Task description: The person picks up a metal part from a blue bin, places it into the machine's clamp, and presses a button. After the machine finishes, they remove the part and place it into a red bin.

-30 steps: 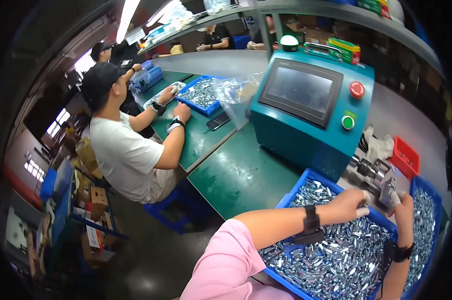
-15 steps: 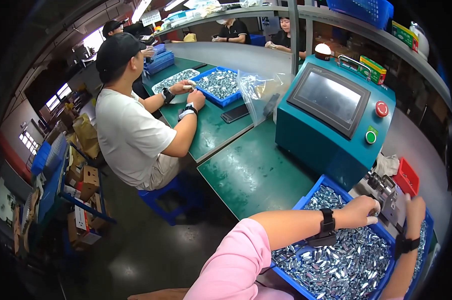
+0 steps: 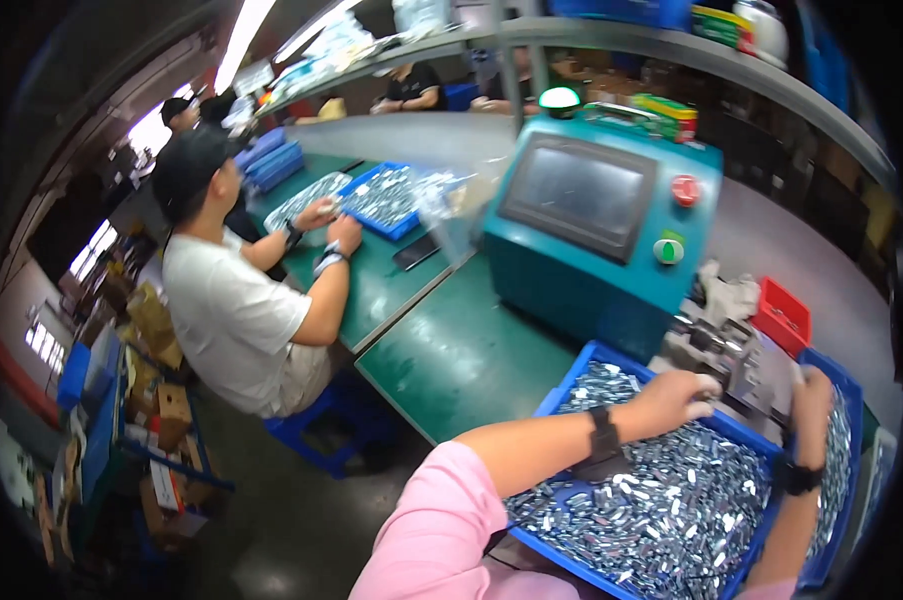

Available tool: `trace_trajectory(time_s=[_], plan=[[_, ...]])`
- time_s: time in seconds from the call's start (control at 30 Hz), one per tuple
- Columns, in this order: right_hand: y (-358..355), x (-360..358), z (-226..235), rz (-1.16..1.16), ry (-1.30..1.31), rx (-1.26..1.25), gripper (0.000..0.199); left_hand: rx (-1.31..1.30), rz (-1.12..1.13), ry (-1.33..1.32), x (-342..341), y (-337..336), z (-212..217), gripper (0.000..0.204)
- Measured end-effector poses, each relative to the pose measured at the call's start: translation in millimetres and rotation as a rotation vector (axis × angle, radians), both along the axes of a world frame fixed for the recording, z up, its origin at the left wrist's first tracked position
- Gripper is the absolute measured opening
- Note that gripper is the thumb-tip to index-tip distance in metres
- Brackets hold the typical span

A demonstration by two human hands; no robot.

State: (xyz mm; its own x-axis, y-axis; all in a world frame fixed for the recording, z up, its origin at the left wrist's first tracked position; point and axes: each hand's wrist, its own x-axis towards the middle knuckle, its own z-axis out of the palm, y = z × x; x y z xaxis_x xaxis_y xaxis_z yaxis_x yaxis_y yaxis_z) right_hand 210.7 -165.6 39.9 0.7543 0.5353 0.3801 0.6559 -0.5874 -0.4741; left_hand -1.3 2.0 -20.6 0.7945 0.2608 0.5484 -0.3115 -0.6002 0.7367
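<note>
My left hand point(image 3: 671, 402) is over the far side of a blue tray point(image 3: 548, 402) full of small shiny metal pieces point(image 3: 661, 510). Its fingers, with white coverings on the tips, are curled together beside a metal fixture point(image 3: 739, 365); anything between them is too small to make out. On the fixture's right side is my right hand point(image 3: 811, 405), its fingertips blurred and turned toward the metal. A second blue tray point(image 3: 843, 375) of metal pieces lies under and beyond my right forearm. Behind the fixture stands a teal machine point(image 3: 581, 290) with a dark screen, a red button and a green button.
A red bin point(image 3: 779, 318) and a pale cloth point(image 3: 726, 295) sit behind the fixture. To the left, a person in a white shirt point(image 3: 236, 310) works at the green table point(image 3: 441, 370) with another blue tray point(image 3: 403, 230). A grey shelf point(image 3: 611, 32) crosses overhead.
The view has swung right, so the scene sits further left. The lamp on the machine has turned from whitish to green. Both hands stay by the fixture.
</note>
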Motion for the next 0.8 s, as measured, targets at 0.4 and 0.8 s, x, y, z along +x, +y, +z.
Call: trace_trajectory(time_s=[0.4,0.8], plan=[[0,-6,-18,0.023,0.118,0.317,0.022,0.547,0.253,0.194,56,-23,66,0.025],[7,-20,-20,0.132,0.000,0.281,0.019,0.761,0.347,0.213,91,-7,56,0.015]])
